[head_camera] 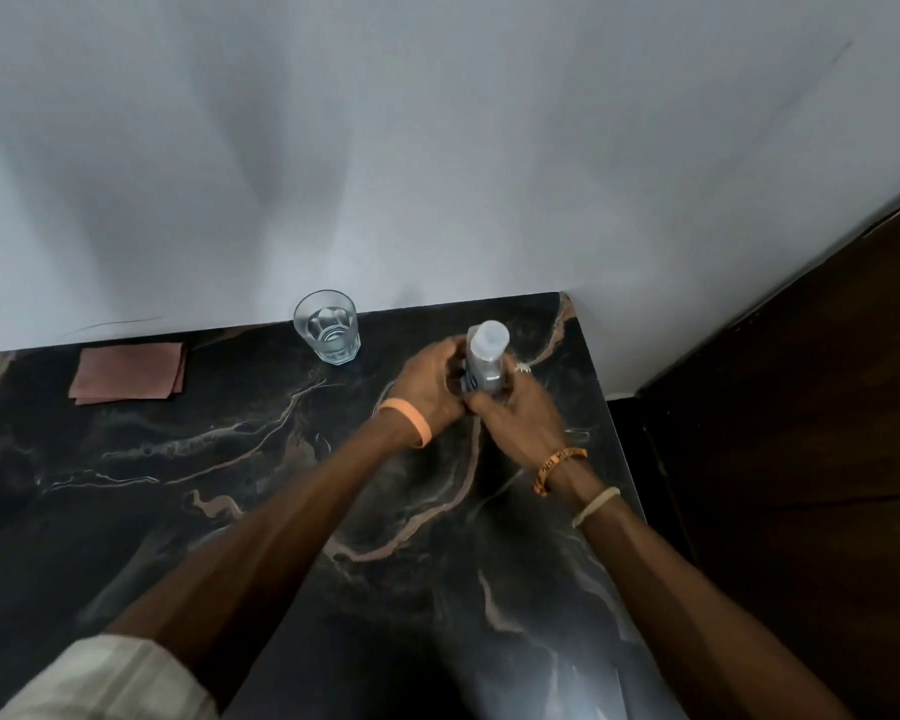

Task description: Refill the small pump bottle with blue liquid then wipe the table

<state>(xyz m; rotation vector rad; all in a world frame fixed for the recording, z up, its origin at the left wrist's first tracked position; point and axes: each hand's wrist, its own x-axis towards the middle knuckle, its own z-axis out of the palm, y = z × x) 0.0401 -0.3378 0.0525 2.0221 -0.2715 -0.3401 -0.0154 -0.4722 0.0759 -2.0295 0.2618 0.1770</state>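
While the left grip (430, 379) curls its fingers round the left side of the clear capped bottle (484, 358), the right grip (520, 413) clamps it from the right. The bottle is roughly upright near the far right corner of the desk (230, 459); its base is hidden. A glass (327, 327) of water and a folded pink cloth (128, 373) sit farther left.

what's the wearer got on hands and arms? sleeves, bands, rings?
Forearms bare. The left hand has a peach wristband at its wrist and a pale sleeve higher up the arm. The right hand has a silvery ring, an orange printed band and a cream thread band.
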